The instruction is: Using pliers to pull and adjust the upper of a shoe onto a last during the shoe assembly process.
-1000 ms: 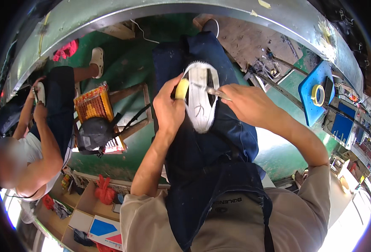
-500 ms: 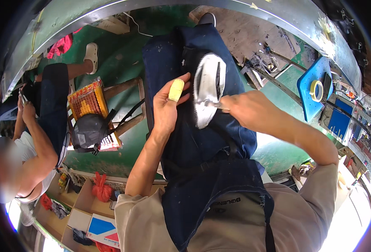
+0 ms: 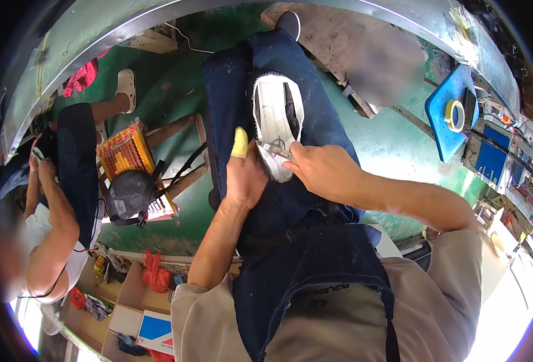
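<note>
Left to right: a seated person at the far left; beside them a stool carries an orange-and-yellow packet (image 3: 123,152) and a dark cap (image 3: 127,194). Cardboard boxes (image 3: 135,308) below hold rags and small oddments.

The left hand (image 3: 244,178), thumb capped in yellow, has its grip closed around the white shoe upper (image 3: 277,123) resting on the lap apron. The right hand (image 3: 324,171) pinches a small metal tool (image 3: 274,149) against the upper's edge. Judging by this, trimming or stitching is under way; the next stroke calls for a steady left-hand hold.

At the far right, a blue tray (image 3: 446,130) holds a tape roll (image 3: 455,116).
</note>
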Motion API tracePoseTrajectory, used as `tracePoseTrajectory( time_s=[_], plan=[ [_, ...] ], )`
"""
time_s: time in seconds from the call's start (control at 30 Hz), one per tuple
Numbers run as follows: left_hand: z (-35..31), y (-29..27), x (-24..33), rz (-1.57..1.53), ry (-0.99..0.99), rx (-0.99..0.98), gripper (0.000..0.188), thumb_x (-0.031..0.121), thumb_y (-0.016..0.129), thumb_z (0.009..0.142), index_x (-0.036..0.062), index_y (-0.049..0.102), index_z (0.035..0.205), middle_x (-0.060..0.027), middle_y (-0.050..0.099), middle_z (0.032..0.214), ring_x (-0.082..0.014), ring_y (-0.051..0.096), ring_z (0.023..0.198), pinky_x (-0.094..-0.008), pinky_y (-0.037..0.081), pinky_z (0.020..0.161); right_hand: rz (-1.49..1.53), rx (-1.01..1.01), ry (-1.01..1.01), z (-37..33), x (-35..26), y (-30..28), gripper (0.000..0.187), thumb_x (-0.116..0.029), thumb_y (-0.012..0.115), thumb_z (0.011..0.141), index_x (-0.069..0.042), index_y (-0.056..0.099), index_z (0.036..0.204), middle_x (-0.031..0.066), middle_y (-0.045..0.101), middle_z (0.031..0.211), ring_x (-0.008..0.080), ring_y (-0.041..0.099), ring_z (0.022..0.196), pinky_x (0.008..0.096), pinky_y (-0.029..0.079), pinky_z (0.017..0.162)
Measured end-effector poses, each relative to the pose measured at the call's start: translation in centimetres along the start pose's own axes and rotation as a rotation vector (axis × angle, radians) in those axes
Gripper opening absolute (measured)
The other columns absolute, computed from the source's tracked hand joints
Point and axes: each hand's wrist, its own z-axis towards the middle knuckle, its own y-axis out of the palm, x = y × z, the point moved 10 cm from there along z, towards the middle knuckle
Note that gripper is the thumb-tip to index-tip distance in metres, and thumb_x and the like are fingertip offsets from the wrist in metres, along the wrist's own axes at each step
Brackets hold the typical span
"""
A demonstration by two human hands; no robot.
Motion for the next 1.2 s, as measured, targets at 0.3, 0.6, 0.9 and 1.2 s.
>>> tracePoseTrajectory(
  time_s=[0.3,0.6,0.9,1.2],
  plan=[
    [1.9,1.3,1.6,0.421,-0.103,-0.048,0.053,0.046,0.059,0.101,0.0024,0.063,0.131,-0.0112,0.068,0.124,-0.0220,0.065,0.115,-0.0394,0.048,0.103,0.494,0.215,0.167,-1.4,3.5,0.6,0.029,-0.029,0.059,0.104,-0.001,0.057,0.097,0.0196,0.070,0.084,0.0381,0.070,0.070,0.0447,0.053,0.060],
    [0.6,2.5,3.0,0.799,0.189,0.149,0.048,0.028,0.050,0.105,-0.0063,0.051,0.139,-0.0158,0.064,0.127,-0.0223,0.062,0.115,-0.0358,0.048,0.102,-0.274,0.100,-0.213,-2.1,1.4,-2.7,0.036,-0.038,0.064,0.100,-0.006,0.055,0.087,0.0090,0.071,0.079,0.0326,0.070,0.070,0.0447,0.050,0.057],
    [-1.2,1.7,0.5,0.768,0.484,-0.080,0.075,0.025,0.046,0.108,-0.0017,0.003,0.164,-0.0215,0.027,0.164,-0.0262,0.030,0.151,-0.0327,0.025,0.122,0.535,-0.387,0.232,-3.3,4.4,-0.7,0.046,-0.047,0.051,0.105,-0.004,0.060,0.092,0.0213,0.065,0.070,0.0421,0.064,0.065,0.0481,0.049,0.059],
    [-1.6,3.4,1.6,1.109,0.557,0.103,0.102,-0.014,0.047,0.084,0.0172,-0.004,0.166,-0.0349,0.048,0.146,-0.0480,0.053,0.133,-0.0416,0.042,0.110,-0.052,0.397,-0.235,-0.9,1.1,-6.7,0.026,-0.029,0.059,0.103,-0.005,0.054,0.100,0.0147,0.065,0.075,0.0371,0.067,0.071,0.0471,0.049,0.062]
  ],
)
